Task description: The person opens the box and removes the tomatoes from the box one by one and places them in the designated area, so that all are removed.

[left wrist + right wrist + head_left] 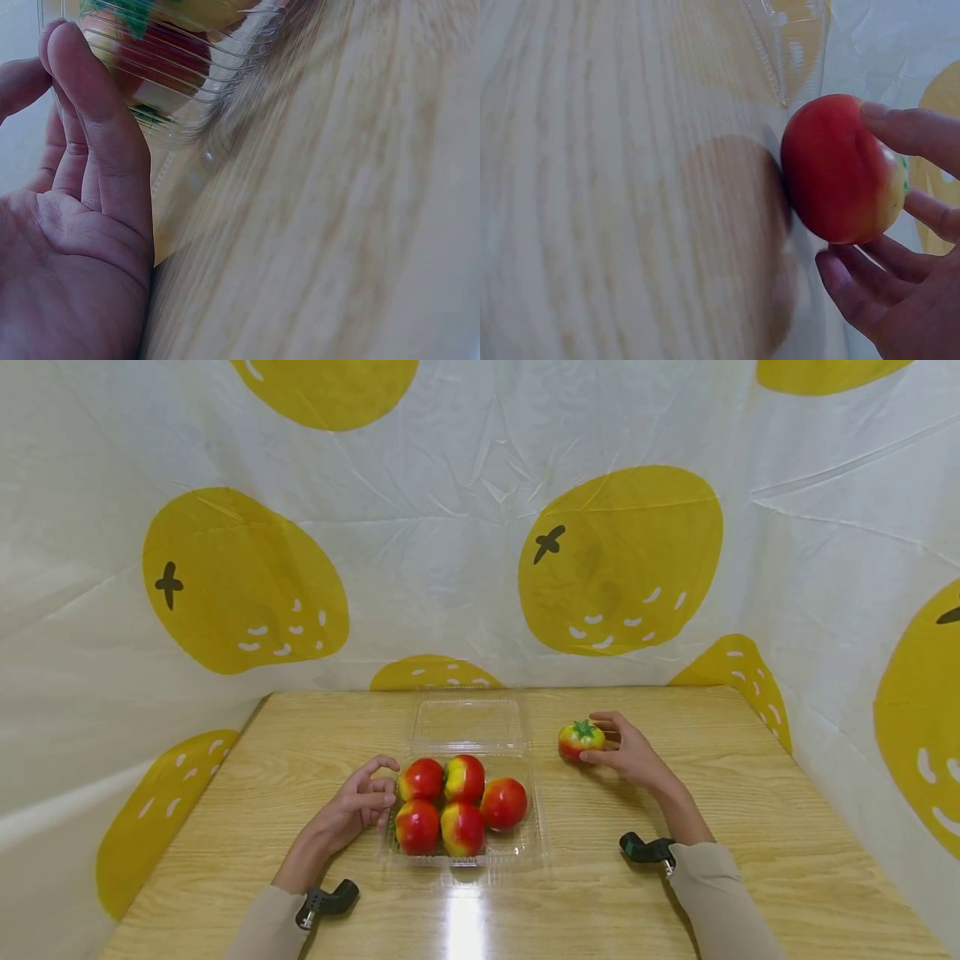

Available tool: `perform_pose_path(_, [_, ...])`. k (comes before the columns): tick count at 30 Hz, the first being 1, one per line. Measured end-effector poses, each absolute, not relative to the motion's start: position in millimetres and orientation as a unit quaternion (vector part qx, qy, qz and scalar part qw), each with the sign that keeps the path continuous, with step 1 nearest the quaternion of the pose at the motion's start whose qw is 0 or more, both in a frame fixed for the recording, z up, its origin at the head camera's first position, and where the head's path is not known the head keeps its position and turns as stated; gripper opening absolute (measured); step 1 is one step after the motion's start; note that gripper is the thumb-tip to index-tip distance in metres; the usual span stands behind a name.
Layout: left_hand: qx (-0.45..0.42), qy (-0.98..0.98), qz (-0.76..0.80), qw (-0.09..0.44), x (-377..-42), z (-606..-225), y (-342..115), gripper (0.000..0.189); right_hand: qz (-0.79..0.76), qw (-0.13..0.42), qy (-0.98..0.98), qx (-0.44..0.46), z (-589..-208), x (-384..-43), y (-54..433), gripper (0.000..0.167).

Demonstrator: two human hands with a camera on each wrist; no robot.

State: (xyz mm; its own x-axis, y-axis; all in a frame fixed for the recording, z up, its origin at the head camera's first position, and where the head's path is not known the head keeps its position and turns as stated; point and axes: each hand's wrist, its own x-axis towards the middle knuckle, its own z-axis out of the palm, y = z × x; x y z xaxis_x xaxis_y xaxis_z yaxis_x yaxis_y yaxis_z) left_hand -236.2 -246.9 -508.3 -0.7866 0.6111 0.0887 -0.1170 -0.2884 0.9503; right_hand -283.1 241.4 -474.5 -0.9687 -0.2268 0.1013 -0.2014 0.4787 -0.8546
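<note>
My right hand [628,755] holds a red and yellow tomato [581,745] with a green leafy top, right of the container. In the right wrist view the thumb lies on one side of the tomato [840,172] and fingertips on the other, low over the table. A clear plastic container [534,827] stands in the middle with its lid [467,724] folded back. Several tomatoes [462,828] sit inside it, crowded to the left. My left hand [352,806] is at the container's left wall, fingers loosely bent; in the left wrist view its fingertips meet the clear wall's edge.
The wooden table [300,735] ends at a white curtain [431,568] printed with yellow fruit, which hangs behind and on both sides. Each wrist wears a black camera mount [327,902]. A bright light reflection lies on the table in front of the container.
</note>
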Motion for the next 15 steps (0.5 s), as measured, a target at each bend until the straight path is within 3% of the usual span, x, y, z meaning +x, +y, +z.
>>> perform_pose_path(15, [0.226, 0.546, 0.771, 0.236, -237.2, -510.1, -247.3, 0.038, -0.439, -0.052, 0.881, -0.168, -422.4, -260.7, 224.6, 0.071])
